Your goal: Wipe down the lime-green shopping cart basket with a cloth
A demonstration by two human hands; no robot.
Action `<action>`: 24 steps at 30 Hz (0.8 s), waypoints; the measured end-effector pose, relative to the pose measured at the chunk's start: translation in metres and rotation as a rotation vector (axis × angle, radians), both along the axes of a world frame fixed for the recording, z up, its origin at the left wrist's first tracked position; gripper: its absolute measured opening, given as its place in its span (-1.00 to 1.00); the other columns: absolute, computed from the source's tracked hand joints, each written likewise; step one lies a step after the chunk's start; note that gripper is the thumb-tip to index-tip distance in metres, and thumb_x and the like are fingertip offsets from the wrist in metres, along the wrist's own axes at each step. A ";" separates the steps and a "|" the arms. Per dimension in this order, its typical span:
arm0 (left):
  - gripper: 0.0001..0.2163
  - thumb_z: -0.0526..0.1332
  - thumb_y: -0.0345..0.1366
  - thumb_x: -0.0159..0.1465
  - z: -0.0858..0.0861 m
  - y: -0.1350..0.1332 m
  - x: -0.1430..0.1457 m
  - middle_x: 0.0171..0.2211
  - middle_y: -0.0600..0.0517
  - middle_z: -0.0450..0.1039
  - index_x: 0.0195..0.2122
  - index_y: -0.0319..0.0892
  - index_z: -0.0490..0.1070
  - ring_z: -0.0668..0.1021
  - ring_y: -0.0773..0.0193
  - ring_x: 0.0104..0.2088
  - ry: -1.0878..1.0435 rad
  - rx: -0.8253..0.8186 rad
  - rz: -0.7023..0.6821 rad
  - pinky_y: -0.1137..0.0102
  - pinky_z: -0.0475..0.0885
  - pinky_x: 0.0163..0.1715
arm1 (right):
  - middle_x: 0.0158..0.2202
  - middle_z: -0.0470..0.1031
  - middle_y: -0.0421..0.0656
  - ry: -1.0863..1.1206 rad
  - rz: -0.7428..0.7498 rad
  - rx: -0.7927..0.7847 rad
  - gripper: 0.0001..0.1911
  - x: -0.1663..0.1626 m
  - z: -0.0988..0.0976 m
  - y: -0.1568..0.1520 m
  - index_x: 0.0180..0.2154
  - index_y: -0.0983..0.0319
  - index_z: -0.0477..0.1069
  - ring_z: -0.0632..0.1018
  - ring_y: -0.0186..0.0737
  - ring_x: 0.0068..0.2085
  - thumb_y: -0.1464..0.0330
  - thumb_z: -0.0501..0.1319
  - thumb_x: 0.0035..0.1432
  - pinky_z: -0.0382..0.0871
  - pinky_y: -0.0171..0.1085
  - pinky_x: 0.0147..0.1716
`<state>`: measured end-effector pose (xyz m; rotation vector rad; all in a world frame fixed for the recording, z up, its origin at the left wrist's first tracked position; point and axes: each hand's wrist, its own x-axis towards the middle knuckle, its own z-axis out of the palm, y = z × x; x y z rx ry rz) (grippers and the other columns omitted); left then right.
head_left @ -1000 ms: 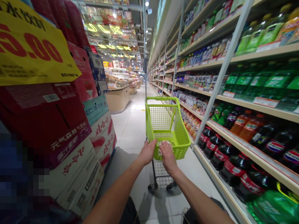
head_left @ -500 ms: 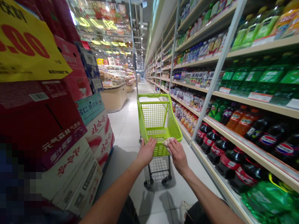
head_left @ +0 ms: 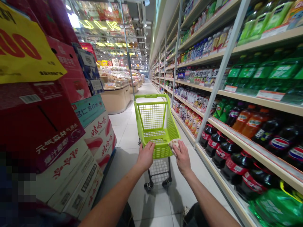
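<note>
A lime-green shopping cart [head_left: 163,152] with a grid basket stands upright in front of me on the tiled floor. My left hand [head_left: 145,155] is closed over the near left corner of its rim, fingers curled on the edge. At the near right corner, my right hand [head_left: 183,157] presses a pale, brown-spotted cloth [head_left: 174,143] against the rim. Its fingers are bent over the cloth and hide part of it. Inside the basket I see only the bare slotted bottom. A thin pole [head_left: 127,50] rises from the cart's far left corner.
Shelves of bottled drinks [head_left: 258,123] line the right side, with cola bottles [head_left: 233,165] low down. Stacked drink cartons [head_left: 99,126] under a yellow price sign [head_left: 26,47] crowd the left. A rounded wooden display counter [head_left: 117,100] stands farther along the aisle.
The cart has shifted slightly left in view. My right hand and the cloth have slid outward to the rim's right corner, farther from my left hand, which stays on the left corner.
</note>
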<state>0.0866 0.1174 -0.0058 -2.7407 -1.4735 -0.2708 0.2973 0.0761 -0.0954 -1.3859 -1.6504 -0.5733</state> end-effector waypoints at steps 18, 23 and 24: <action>-0.36 -0.09 -0.60 0.02 -0.023 0.002 -0.040 0.25 -0.09 -0.15 0.19 -0.28 -0.07 -0.10 0.24 0.24 0.011 0.088 0.040 0.12 -0.15 0.18 | 0.13 0.21 -0.07 -0.050 0.254 -0.027 -0.59 -0.052 -0.012 -0.002 0.06 0.12 0.21 0.18 -0.14 0.17 0.47 0.05 0.16 0.28 -0.02 0.03; -0.37 -0.11 -0.60 0.03 -0.031 -0.001 -0.051 0.26 -0.09 -0.19 0.20 -0.31 -0.10 -0.11 0.23 0.25 -0.007 0.103 0.110 0.12 -0.14 0.18 | 0.10 0.25 -0.03 -0.126 0.289 -0.003 -0.61 -0.087 0.006 0.007 0.04 0.19 0.25 0.13 -0.12 0.19 0.50 0.01 0.17 0.18 0.04 0.07; -0.37 -0.11 -0.60 0.03 -0.032 -0.001 -0.052 0.26 -0.09 -0.19 0.20 -0.31 -0.09 -0.11 0.23 0.25 -0.004 0.097 0.103 0.12 -0.14 0.18 | 0.07 0.30 -0.02 -0.169 0.302 -0.008 -0.62 -0.089 0.003 0.007 0.03 0.21 0.27 0.15 -0.12 0.18 0.51 -0.01 0.17 0.20 0.05 0.05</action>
